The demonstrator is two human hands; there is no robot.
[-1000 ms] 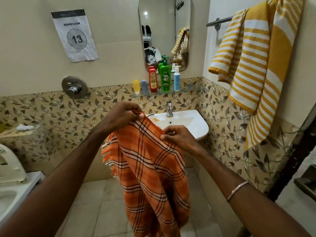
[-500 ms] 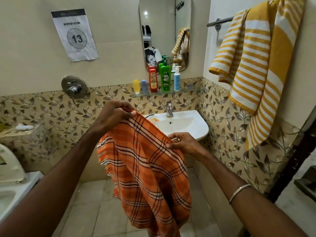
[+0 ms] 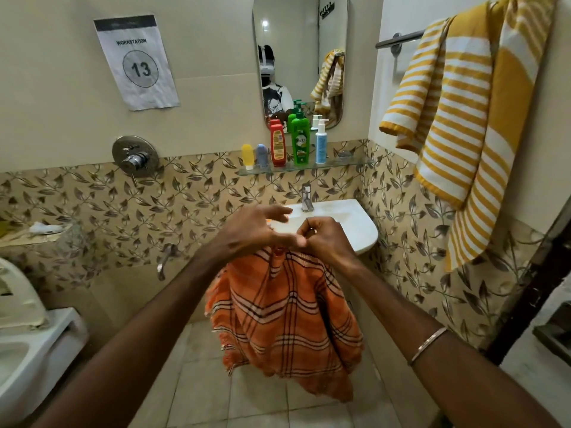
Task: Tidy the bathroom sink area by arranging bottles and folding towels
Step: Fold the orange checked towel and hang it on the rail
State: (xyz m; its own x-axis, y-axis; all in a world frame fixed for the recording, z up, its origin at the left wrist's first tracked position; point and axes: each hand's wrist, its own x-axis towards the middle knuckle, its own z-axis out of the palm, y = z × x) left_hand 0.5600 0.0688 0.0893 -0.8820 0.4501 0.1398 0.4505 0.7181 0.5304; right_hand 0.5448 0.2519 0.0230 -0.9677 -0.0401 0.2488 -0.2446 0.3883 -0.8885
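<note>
An orange woven towel with a dark-and-white plaid pattern and fringed edges [image 3: 287,322] hangs doubled over in front of the person, its upper edge gathered where the two hands meet and its lower part drooping in soft folds above the beige tiled floor [image 3: 197,390]. The right hand [image 3: 324,239] has its fingers curled and pinches the towel's top edge. The left hand [image 3: 250,230] sits just beside it at the same edge with its fingers spread and mostly straight; its thumb seems to touch the cloth, but whether it grips I cannot tell. A thin metal bangle [image 3: 428,345] circles the right forearm. Beyond the hands is a white ceramic washbasin [image 3: 355,227] with a chrome tap [image 3: 306,197]. Above it a glass shelf [image 3: 346,163] carries a row of bottles, among them a red bottle [image 3: 277,145], a green pump bottle [image 3: 300,140] and a slim white-and-blue pump bottle [image 3: 321,143]. A yellow-and-white striped towel [image 3: 463,118] hangs from a rail on the right wall.
</note>
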